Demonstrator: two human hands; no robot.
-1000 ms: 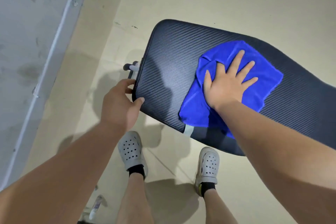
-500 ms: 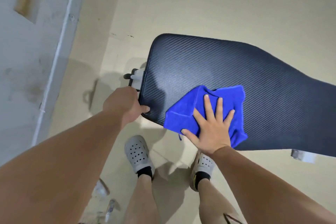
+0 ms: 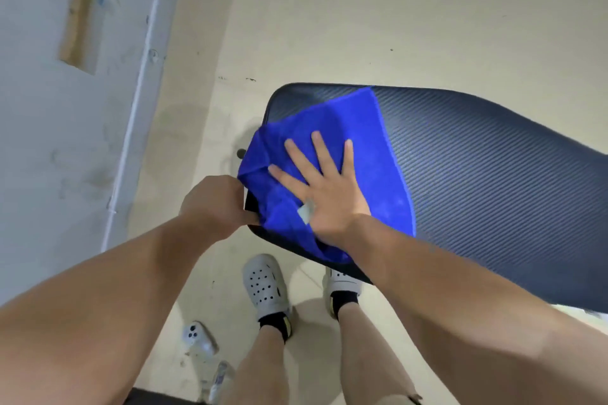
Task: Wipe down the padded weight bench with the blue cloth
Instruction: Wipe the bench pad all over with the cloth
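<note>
The blue cloth [image 3: 362,141] has slid from the near edge to the left end of the bench [image 3: 493,191] and lies spread out there. The right hand [image 3: 324,194] lies flat on it, open and spread wide. The left hand [image 3: 214,204] curls round the bench's left end. The cloth looks soft and floppy, so 1 flat palm in its middle should move it best.

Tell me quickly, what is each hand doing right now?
Left hand: closed, gripping the end of the bench.
Right hand: open, fingers spread, pressing the blue cloth flat.
</note>
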